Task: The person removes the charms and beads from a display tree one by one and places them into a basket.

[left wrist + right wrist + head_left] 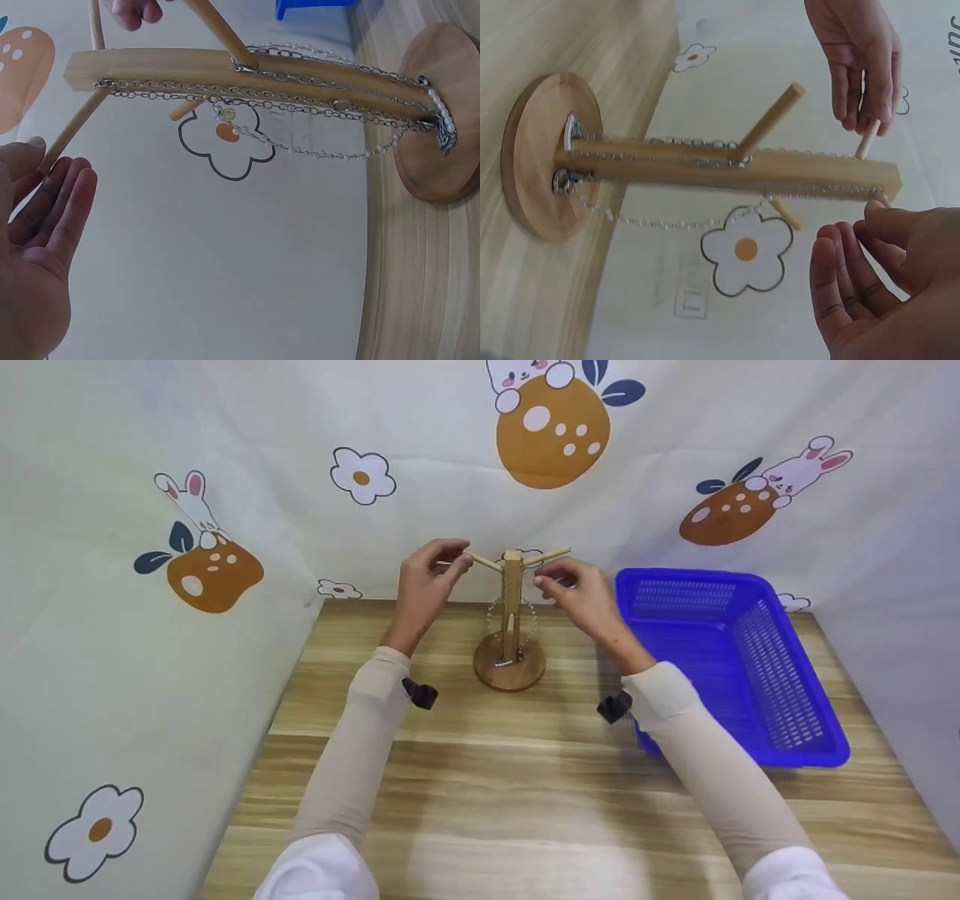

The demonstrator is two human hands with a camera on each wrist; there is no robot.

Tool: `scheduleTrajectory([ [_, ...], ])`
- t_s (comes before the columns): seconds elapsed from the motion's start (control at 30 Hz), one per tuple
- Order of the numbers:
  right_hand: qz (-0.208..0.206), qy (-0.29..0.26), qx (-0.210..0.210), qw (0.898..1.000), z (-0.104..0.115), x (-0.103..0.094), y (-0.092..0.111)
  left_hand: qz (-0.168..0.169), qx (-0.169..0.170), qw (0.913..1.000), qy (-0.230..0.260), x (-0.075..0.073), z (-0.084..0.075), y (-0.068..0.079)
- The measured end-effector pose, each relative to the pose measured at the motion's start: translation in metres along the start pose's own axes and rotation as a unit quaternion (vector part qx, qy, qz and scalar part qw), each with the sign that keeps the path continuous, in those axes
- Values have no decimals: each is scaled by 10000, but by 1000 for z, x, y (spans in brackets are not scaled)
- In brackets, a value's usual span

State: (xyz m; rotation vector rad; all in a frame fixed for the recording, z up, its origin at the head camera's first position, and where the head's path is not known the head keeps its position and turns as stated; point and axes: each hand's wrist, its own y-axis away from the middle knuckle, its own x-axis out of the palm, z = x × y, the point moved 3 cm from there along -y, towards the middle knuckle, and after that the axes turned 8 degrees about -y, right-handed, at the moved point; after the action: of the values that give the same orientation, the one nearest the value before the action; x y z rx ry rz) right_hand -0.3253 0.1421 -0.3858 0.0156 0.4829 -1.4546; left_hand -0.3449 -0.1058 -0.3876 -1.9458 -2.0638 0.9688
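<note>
A wooden jewellery stand (512,592) with a round base and several pegs stands upright on the table. Silver chains (300,97) and a beaded necklace (330,155) hang along its post, their lower ends near the base. My left hand (429,581) has its thumb and fingers about the tip of the upper left wooden peg (71,135), seeming to pinch it. Beside the post, under the upper right peg (551,556), is my right hand (581,592), fingers loosely bent. Nothing shows in it; in the right wrist view its thumb hides part of a peg.
A blue plastic basket (697,660) with perforated sides stands to the right, close to my right forearm. Behind the wood-grain table (517,780) hangs a pale cloth (435,427) printed with rabbits, fruit and flowers.
</note>
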Motion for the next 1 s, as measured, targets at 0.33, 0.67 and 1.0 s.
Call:
scheduleTrajectory([
  [0.33,-291,-821,400,9954,-6,24,-5,-52,-1,9999,151,3,1,-2],
  [0.67,-533,-1003,499,9923,-5,27,-7,-46,-95,9994,336,4,2,-4],
  [1.0,-601,-1468,656,9852,-4,28,-7,-71,-95,9991,408,3,3,-4],
])
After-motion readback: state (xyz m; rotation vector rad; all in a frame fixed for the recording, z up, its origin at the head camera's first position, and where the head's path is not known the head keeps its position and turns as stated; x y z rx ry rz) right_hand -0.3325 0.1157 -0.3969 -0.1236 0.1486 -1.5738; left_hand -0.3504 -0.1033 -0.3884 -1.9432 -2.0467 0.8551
